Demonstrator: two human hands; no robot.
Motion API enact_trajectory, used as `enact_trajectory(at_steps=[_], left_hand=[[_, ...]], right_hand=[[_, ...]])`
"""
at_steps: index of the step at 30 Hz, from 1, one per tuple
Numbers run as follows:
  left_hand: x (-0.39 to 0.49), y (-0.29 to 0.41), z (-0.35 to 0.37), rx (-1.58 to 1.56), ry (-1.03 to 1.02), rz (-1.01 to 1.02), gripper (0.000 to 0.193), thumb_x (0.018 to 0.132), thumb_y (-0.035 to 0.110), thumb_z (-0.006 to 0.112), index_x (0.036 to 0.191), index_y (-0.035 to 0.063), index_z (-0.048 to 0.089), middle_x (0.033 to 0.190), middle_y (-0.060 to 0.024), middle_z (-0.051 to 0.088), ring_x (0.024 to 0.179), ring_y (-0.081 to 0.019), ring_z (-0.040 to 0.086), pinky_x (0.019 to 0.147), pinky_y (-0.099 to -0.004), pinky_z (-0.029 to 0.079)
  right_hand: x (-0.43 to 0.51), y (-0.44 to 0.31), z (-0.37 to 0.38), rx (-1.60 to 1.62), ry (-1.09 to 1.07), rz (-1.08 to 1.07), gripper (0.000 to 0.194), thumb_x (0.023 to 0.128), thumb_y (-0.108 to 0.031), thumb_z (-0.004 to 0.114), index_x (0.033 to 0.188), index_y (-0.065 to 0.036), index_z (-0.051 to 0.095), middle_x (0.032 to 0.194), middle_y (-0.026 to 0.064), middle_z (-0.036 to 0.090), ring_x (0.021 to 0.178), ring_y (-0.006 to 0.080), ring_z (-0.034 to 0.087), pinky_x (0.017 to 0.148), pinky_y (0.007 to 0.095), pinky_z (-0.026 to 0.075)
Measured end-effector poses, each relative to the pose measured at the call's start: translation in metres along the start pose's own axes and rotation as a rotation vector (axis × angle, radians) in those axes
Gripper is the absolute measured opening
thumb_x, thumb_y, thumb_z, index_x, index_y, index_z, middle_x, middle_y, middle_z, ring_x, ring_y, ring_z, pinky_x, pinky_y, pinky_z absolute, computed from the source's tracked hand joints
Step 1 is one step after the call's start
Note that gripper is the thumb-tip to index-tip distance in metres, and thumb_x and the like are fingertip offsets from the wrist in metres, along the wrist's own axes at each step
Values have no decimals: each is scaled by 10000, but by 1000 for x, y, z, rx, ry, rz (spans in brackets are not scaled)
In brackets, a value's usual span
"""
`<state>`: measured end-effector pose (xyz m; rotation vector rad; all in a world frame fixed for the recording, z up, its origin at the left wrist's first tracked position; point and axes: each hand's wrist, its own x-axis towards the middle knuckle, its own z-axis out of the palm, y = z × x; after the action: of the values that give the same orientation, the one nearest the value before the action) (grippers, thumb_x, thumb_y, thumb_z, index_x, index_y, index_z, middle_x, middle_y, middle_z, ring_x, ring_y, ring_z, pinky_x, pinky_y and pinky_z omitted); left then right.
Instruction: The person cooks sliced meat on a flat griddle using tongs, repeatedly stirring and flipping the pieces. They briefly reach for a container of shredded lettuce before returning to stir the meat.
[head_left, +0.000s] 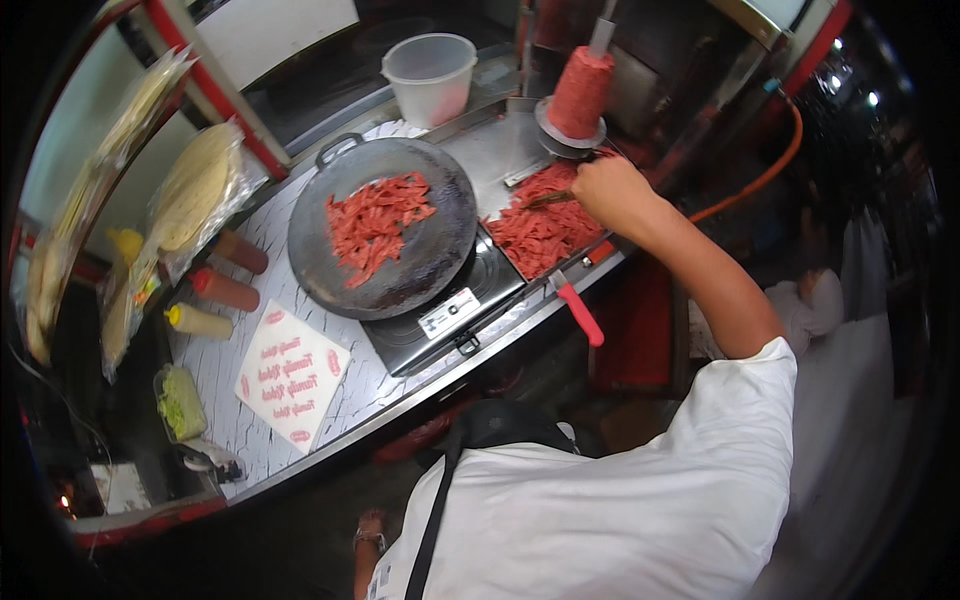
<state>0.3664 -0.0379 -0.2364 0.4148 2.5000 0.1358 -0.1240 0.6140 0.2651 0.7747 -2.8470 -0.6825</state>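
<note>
My right hand (611, 187) grips a metal utensil (551, 199), perhaps tongs, whose far end lies in a heap of shaved red meat (544, 229) on the steel tray of the kebab grill. Just beyond that hand, a cone of red kebab meat (580, 86) stands on a vertical spit. More red meat strips (379, 225) are spread on a round dark griddle pan (442, 259), which sits over a black gas stove (465, 307). Low by my side hangs my left hand (370, 520), small and dark, a bracelet at its wrist; its fingers are unclear.
A red-handled knife (577, 307) juts over the counter's front edge. Printed wrapping paper (292, 375), sauce bottles (225, 291) and a lettuce tub (180, 405) lie left. Bagged flatbreads (199, 187) stand behind them. A plastic bucket (429, 82) is at the back; an orange hose (757, 184) curves right.
</note>
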Motion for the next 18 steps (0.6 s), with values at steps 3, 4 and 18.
enact_trajectory(at_steps=[3,4,18], left_hand=[[9,-10,-18,-130,-133,-105,341,929,214,572,1223,89,689,1216,-194,695,1105,-383,671,977,-479,530],[14,-11,-26,-161,-150,-143,341,922,221,586,1217,88,693,1210,-194,697,1105,-380,673,973,-475,531],[69,59,-152,-699,115,-727,375,850,309,736,1144,76,734,1128,-195,732,1081,-343,695,931,-431,532]], right_hand=[[1,8,-10,3,108,37,95,784,-103,690,799,-58,773,793,149,742,753,307,751,646,421,597],[5,6,-11,43,67,12,104,801,-118,674,812,-60,759,823,144,725,803,306,741,666,420,592],[-3,-20,-13,180,-1,-288,104,780,-140,695,802,-57,753,882,134,699,862,290,720,694,401,584]])
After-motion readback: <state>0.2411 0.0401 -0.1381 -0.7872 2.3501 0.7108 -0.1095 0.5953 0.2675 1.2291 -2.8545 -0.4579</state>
